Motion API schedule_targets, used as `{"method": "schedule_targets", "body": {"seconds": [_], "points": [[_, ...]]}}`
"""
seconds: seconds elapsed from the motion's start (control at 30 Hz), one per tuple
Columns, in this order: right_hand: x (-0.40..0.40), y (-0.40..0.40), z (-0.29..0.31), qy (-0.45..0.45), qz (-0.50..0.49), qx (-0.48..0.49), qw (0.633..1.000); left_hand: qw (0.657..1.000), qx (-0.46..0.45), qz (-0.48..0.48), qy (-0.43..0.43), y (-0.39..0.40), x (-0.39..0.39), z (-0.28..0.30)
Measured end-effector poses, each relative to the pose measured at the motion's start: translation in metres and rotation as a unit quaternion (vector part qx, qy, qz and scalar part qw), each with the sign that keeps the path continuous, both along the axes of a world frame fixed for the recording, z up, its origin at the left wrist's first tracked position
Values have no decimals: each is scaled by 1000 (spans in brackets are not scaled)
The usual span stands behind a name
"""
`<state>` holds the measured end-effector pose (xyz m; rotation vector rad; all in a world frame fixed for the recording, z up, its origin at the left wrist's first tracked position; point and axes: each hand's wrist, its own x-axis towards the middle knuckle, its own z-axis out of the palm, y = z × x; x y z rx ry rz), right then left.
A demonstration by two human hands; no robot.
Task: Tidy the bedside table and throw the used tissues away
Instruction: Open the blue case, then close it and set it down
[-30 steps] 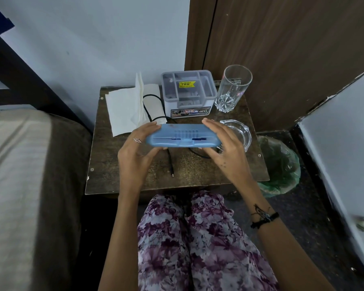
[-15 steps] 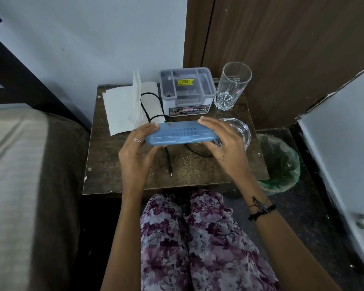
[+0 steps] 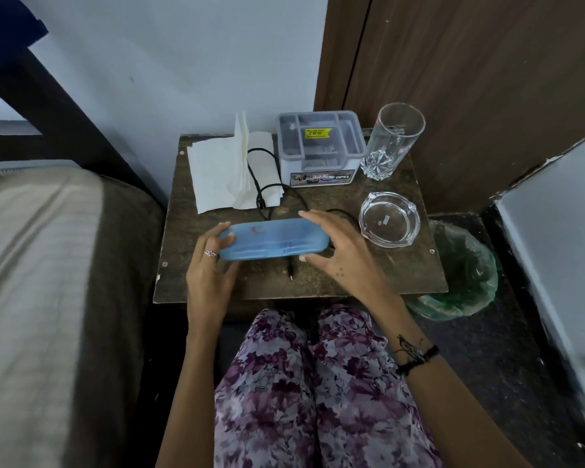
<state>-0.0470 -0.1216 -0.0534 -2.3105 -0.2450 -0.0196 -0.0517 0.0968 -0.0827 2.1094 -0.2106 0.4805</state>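
A long blue plastic case (image 3: 272,239) lies flat-side up over the middle of the dark wooden bedside table (image 3: 190,265). My left hand (image 3: 211,275) grips its left end, fingers curled over the top. My right hand (image 3: 338,255) holds its right end between thumb and fingers. White tissues (image 3: 220,173) lie unfolded at the table's back left, with a black cable (image 3: 262,194) running across them toward the case; its plug tip (image 3: 290,276) shows below the case.
A grey compartment organiser (image 3: 321,146) stands at the back centre, a tall drinking glass (image 3: 390,140) to its right, a glass ashtray (image 3: 389,219) in front of that. A bin with a green liner (image 3: 463,275) sits on the floor at the right. A bed (image 3: 48,282) lies left.
The blue case has been turned from edge-on to flat side up and lowered toward the table, both hands still on its ends.
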Motion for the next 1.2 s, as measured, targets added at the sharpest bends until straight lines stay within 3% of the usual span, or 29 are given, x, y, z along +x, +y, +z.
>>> {"method": "schedule_targets", "body": {"seconds": [0.27, 0.47, 0.63, 0.8, 0.93, 1.03, 1.2], "points": [[-5, 68, -22, 29, -6, 36, 999, 984, -45, 142, 102, 35, -1, -9], [3, 90, -34, -7, -53, 55, 997, 981, -77, 118, 137, 48, 6, -11], [7, 101, -35, -34, -75, -8, 997, 971, -162, 73, 160, 45, 16, -8], [12, 98, -34, -17, -64, -7, 998, 977, -119, 89, 156, 39, 20, -8], [12, 92, -27, 20, -46, 62, 997, 979, -98, 106, 143, 31, 14, -8], [9, 84, -21, -20, -71, 85, 994, 988, -36, 105, 106, 20, 8, -5], [11, 56, -10, -86, -129, -6, 988, 997, 12, 56, 51, -10, 3, 8]]}}
